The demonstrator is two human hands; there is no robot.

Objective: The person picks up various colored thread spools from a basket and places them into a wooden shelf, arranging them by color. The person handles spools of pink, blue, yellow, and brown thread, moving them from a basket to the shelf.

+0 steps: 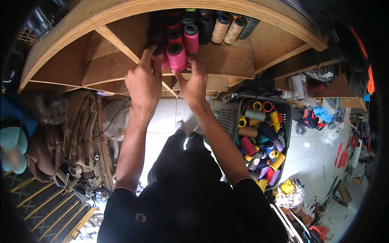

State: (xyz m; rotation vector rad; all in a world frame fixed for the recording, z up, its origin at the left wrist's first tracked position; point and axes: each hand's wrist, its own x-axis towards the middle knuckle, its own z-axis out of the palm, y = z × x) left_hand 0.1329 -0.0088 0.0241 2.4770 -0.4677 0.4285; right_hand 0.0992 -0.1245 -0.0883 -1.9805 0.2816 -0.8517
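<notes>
My right hand (193,84) is closed around the lower part of a bright pink thread spool (176,58), its thumb at the base and its fingers at the right side. Just left of it, a second pink thread spool (165,61) is partly hidden. My left hand (142,83) curls its thumb and fingers at that second spool. Behind them in the wooden compartment stand a red spool (175,37), another pink spool (191,40), black spools (206,30) and two tan spools (221,29), packed in rows.
Wooden dividers (117,43) split the shelf into compartments. Below to the right, a grey-green plastic basket (288,133) holds many-coloured spools. Folded brown fabric (79,125) hangs at the left. A white tiled floor (302,154) lies beneath, with a bundle (289,195) beside the basket.
</notes>
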